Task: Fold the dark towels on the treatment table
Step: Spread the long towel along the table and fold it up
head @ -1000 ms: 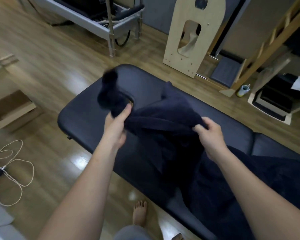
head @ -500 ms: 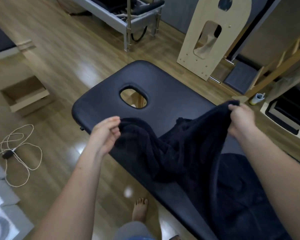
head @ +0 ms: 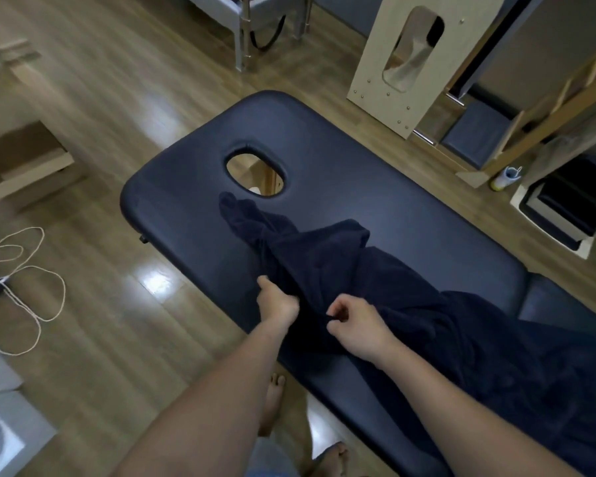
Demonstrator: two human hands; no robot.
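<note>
a dark towel (head: 324, 263) lies bunched on the table (head: 393, 201), one end just at 7 o'clock of the face hole (head: 255, 173), the rest running off toward 4 o'clock and spreading there. the left hand (head: 277, 304) grips a fold near the table's near edge, fingers tucked into the cloth and thumb up; just at its 3 o'clock the right hand (head: 356, 325) pinches the same towel with curled fingers. a cord (head: 7, 279) lies on the floor (head: 117, 80) at 9 o'clock.

Navy towel (head: 341, 263), navy-black padded table (head: 375, 173), tan wood-grain floor (head: 100, 80)
</note>
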